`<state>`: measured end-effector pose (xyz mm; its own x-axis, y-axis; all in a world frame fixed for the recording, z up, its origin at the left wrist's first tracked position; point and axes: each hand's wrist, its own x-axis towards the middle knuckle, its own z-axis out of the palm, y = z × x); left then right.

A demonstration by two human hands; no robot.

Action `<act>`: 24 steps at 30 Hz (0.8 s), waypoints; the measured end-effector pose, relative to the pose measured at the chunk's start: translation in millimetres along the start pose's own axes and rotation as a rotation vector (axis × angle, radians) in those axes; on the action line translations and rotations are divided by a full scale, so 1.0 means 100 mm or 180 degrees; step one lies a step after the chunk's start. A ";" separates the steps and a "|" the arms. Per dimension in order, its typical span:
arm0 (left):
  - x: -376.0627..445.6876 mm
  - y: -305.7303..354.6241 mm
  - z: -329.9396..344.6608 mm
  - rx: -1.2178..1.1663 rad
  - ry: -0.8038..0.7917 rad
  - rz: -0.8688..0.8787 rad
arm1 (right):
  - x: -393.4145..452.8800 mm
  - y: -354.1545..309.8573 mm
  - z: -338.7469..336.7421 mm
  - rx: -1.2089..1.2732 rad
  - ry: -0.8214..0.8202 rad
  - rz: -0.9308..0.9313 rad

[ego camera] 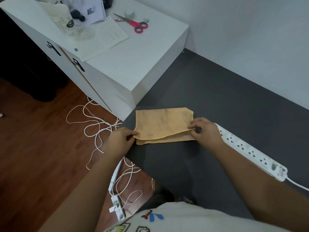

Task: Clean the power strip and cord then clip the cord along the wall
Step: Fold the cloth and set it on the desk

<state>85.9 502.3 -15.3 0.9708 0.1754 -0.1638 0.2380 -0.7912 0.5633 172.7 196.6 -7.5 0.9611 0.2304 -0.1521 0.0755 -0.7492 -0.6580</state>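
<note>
Dark desk (209, 91), edge-pinched cloth (160, 124)

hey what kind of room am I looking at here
Probably a home room or small office, not a workshop: a white cabinet with papers and red scissors on top, a wood floor, and a dark mat along a plain wall where the power strip lies.
</note>
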 end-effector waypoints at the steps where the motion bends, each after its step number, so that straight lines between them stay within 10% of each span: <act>1: 0.00 -0.01 0.00 0.0012 0.0037 0.0027 | -0.02 0.00 0.01 0.0014 0.0002 -0.0016; 15: 0.04 0.14 0.05 0.0357 -0.0223 0.0076 | -0.15 0.15 0.18 -0.0869 -0.0013 -0.0097; 24: 0.49 0.91 0.72 0.0748 -0.0693 0.0766 | 0.36 -0.19 0.14 0.0036 -0.0047 0.1173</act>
<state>153.0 396.7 -30.1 0.9627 -0.1394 -0.2318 -0.0333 -0.9115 0.4099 202.1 228.1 -10.6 0.9193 -0.0447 -0.3910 -0.2782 -0.7766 -0.5653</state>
